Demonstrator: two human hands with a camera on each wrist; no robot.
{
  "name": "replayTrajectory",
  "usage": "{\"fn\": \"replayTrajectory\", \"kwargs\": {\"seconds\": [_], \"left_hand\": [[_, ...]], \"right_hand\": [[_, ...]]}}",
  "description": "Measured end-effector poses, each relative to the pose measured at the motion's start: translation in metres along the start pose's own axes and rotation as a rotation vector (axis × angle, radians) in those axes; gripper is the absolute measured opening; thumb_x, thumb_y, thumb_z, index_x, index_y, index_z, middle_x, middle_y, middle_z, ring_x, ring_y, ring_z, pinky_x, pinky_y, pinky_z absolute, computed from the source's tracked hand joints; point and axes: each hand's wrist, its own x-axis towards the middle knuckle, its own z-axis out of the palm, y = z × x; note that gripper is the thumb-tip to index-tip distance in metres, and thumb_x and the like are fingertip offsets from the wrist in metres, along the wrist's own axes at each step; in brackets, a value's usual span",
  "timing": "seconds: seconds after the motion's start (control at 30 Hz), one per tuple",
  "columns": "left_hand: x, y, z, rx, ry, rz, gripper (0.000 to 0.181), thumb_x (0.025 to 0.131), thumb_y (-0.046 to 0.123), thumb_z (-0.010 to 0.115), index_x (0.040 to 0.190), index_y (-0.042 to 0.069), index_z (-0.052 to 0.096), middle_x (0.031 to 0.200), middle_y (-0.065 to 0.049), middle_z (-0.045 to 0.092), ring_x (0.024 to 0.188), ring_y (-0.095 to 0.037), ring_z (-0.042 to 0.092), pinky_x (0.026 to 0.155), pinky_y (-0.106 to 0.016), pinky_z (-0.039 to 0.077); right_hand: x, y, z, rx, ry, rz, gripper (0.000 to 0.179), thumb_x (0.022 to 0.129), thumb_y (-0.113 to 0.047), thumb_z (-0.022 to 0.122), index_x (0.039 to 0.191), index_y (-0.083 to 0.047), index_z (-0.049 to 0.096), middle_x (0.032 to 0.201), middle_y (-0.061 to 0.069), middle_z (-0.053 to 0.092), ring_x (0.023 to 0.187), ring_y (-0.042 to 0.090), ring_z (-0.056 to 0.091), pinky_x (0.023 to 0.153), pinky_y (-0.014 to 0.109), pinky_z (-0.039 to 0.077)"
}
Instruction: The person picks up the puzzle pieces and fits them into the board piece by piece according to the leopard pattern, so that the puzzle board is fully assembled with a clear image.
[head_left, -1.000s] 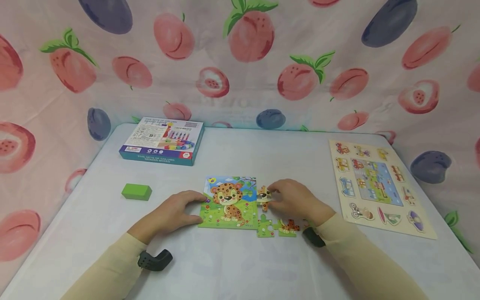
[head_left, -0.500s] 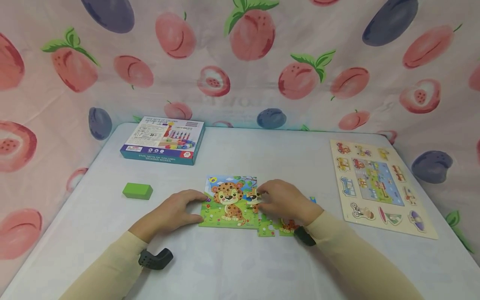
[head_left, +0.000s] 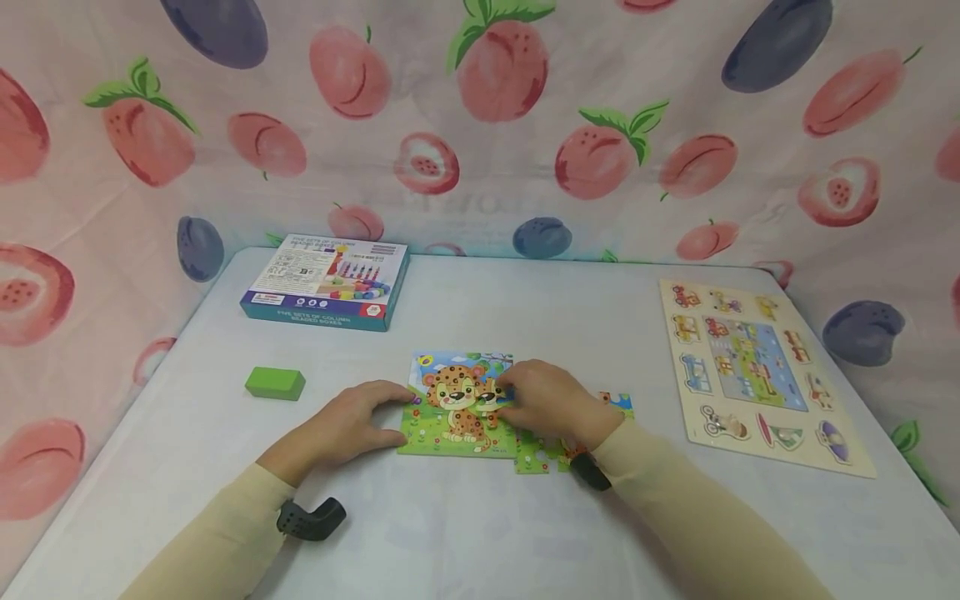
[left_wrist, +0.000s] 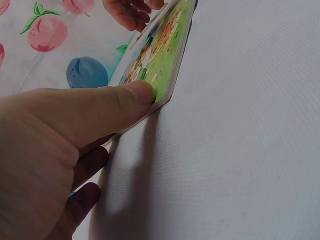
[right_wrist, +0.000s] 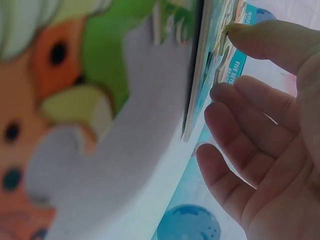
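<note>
A square leopard puzzle board point(head_left: 435, 446) lies on the table in front of the person. At its left edge the left hand point(head_left: 337, 425) grips it, its thumb point(left_wrist: 125, 97) on the printed face near a corner. The right hand point(head_left: 551, 404) pinches a small jigsaw piece point(head_left: 489, 396) between thumb and fingers, over the right half of the board. This piece shows part of a leopard's face and partly covers the picture beneath. Further jigsaw pieces point(head_left: 531, 457) lie at the board's lower right, some hidden under the right hand and wrist.
A boxed toy set point(head_left: 322, 283) lies at the back left, with a green block point(head_left: 274, 383) in front of it. On the right is a wooden peg puzzle point(head_left: 738, 367) with vehicle pictures. A fruit-patterned cloth point(head_left: 502, 167) hangs behind the table.
The right hand has moved left, carrying the jigsaw piece from beside the board to over its right half. More loose pieces now show behind the right wrist. The left hand has stayed put.
</note>
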Motion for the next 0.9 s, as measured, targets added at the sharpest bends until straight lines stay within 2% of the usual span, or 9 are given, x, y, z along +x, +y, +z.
{"fn": "replayTrajectory", "kwargs": {"seconds": [0.2,0.4,0.53,0.73,0.9], "left_hand": [[0.0,0.0,0.0,-0.001,0.004,0.0,0.052,0.085,0.021,0.08,0.133,0.013,0.063,0.14,-0.009,0.057,0.136,-0.034,0.045,0.112,-0.053,0.036],[-0.001,0.0,0.001,0.0,0.008,0.009,0.052,0.085,0.02,0.08,0.133,0.012,0.063,0.139,-0.009,0.057,0.136,-0.034,0.045,0.112,-0.053,0.036],[-0.002,0.0,0.0,0.002,0.009,0.012,0.051,0.085,0.02,0.08,0.133,0.013,0.063,0.139,-0.008,0.057,0.136,-0.034,0.045,0.112,-0.053,0.036],[-0.001,0.0,0.0,0.005,0.012,0.025,0.05,0.086,0.02,0.08,0.132,0.012,0.063,0.138,-0.009,0.058,0.135,-0.035,0.046,0.112,-0.053,0.037],[-0.001,0.0,-0.001,0.003,0.013,0.038,0.05,0.086,0.022,0.08,0.132,0.012,0.063,0.138,-0.009,0.058,0.134,-0.035,0.046,0.111,-0.054,0.037]], "right_hand": [[0.005,-0.006,0.002,0.023,-0.002,-0.011,0.038,0.09,-0.027,0.075,0.119,-0.002,0.068,0.114,0.007,0.069,0.106,0.024,0.063,0.096,0.04,0.051],[0.011,-0.012,0.003,0.036,-0.012,0.006,0.043,0.091,-0.028,0.075,0.124,-0.002,0.066,0.12,0.008,0.068,0.116,0.025,0.061,0.104,0.04,0.047],[0.013,-0.014,0.004,0.036,-0.016,0.008,0.044,0.091,-0.027,0.075,0.126,-0.002,0.066,0.122,0.008,0.067,0.117,0.025,0.061,0.104,0.039,0.047],[0.016,-0.018,0.005,0.028,-0.011,-0.001,0.041,0.091,-0.027,0.075,0.123,-0.003,0.067,0.115,0.007,0.068,0.108,0.023,0.062,0.098,0.039,0.05],[0.019,-0.02,0.006,0.013,-0.004,-0.021,0.032,0.091,-0.026,0.075,0.113,-0.004,0.068,0.101,0.004,0.067,0.093,0.02,0.06,0.089,0.038,0.051]]}}
